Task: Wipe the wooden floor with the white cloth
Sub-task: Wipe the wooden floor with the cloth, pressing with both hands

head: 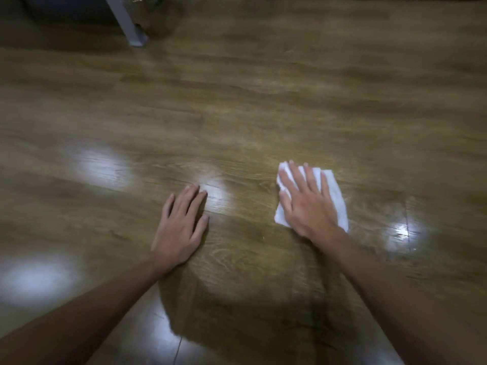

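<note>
Head view: right hand (307, 204) flat on cloth (336, 196).

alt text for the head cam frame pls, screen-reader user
A right hand presses a white cloth flat on a glossy wooden floor, while the left hand rests open on the bare boards beside it. A grey furniture leg stands at the far left.

The cloth (334, 196) lies flat on the floor (237, 114), and the right hand (305, 204) rests on top of it with fingers spread. The left hand (181, 227) lies flat on the floor to the left of the cloth, well apart from it. A furniture leg (129, 25) stands on the floor far behind the cloth, to its left.
</note>
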